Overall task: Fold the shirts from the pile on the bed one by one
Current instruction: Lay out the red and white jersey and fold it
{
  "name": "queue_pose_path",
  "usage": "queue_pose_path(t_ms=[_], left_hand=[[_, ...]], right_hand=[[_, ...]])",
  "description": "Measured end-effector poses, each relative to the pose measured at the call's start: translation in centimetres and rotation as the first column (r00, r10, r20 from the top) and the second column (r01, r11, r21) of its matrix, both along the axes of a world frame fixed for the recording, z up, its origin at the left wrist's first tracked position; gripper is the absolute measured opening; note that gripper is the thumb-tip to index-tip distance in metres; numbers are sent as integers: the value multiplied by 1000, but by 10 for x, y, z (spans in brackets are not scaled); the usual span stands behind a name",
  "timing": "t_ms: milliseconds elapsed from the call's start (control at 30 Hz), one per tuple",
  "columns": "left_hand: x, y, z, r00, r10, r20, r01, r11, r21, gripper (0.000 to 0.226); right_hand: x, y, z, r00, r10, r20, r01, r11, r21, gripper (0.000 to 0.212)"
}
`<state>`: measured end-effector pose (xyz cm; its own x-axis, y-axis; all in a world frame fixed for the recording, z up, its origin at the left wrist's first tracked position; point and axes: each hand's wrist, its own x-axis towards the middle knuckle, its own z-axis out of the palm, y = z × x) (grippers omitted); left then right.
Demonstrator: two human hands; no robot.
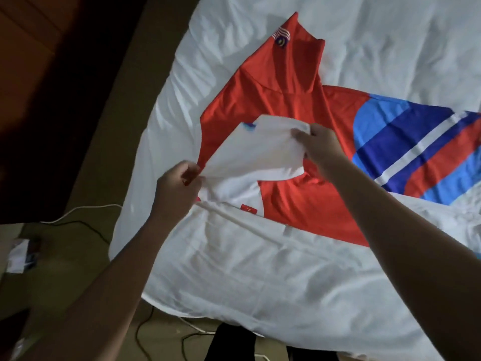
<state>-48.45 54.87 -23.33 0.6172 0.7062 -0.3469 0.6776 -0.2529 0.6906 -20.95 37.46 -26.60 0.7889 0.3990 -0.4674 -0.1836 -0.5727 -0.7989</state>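
Note:
A red shirt (291, 115) lies spread on the white bed (260, 277), with blue, dark blue and white stripes at its right end (416, 147). One red sleeve with a small striped badge (282, 39) points toward the far side. A flap of the shirt turned to its white inside (250, 152) is lifted above the red cloth. My left hand (177, 186) pinches that flap at its near left edge. My right hand (322, 147) pinches its far right edge. A small red label (248, 210) shows near the collar.
The bed's left edge runs diagonally from the top centre to the bottom left. Beyond it is a dim floor with white and dark cables (86, 212) and some papers (20, 256). More cables (192, 332) lie below the near edge. White sheet extends to the far right.

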Motion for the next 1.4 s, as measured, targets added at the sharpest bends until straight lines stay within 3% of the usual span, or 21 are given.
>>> queue_pose_path(t_ms=[100, 167, 233, 333, 400, 467, 567, 700, 800, 867, 967, 1067, 1200, 1300, 1400], left_hand=[[28, 22, -9, 990, 20, 140, -17, 1000, -22, 16], [34, 32, -18, 992, 56, 112, -46, 995, -91, 27], [29, 35, -23, 998, 57, 14, -54, 979, -195, 38], [17, 32, -29, 974, -135, -183, 100, 977, -187, 35], [12, 31, -30, 943, -232, -237, 209, 971, -118, 26], [7, 39, -27, 968, -187, -167, 175, 981, -87, 26], [-1, 54, -25, 989, -99, -110, 93, 994, -61, 16], [-8, 51, -32, 981, -116, -153, 111, 993, -41, 20], [-10, 47, -31, 989, -67, -128, 46, 985, -164, 36], [-17, 45, -29, 978, -146, -148, 107, 964, -241, 44], [-27, 45, -25, 962, -222, -161, 196, 967, -164, 34], [-23, 44, -21, 963, -209, -171, 200, 978, -67, 41], [1, 40, -18, 976, -166, -142, 165, 986, -20, 49], [41, 33, -19, 993, -120, -10, 120, 993, 16, 36], [94, 25, -28, 993, -114, 16, 113, 992, 62, 36]], right_hand=[[12, -11, -5, 995, -98, 27, 100, 991, -85, 28], [10, -20, -8, 991, -133, -27, 128, 980, -156, 37], [5, -28, -10, 1000, 24, 5, -21, 954, -299, 46], [-6, -35, -8, 932, 356, -60, -340, 808, -481, 59], [-12, -42, -12, 874, 479, -79, -451, 741, -498, 45], [-14, -48, -21, 839, 543, -25, -482, 723, -495, 27], [-15, -54, -28, 880, 472, 47, -399, 790, -466, 14], [-21, -59, -29, 886, 461, 47, -392, 799, -455, 26], [-24, -66, -27, 868, 495, 24, -425, 769, -476, 36], [-25, -72, -24, 844, 536, 22, -451, 732, -511, 36], [-23, -83, -25, 849, 525, 65, -418, 741, -526, 26], [-23, -84, -24, 877, 474, 71, -376, 772, -513, 24], [-25, -67, -14, 943, 317, 104, -249, 876, -413, 40], [-18, -42, -4, 989, 146, -5, -142, 950, -277, 47], [-4, -20, -7, 999, 17, -52, -23, 993, -116, 49]])
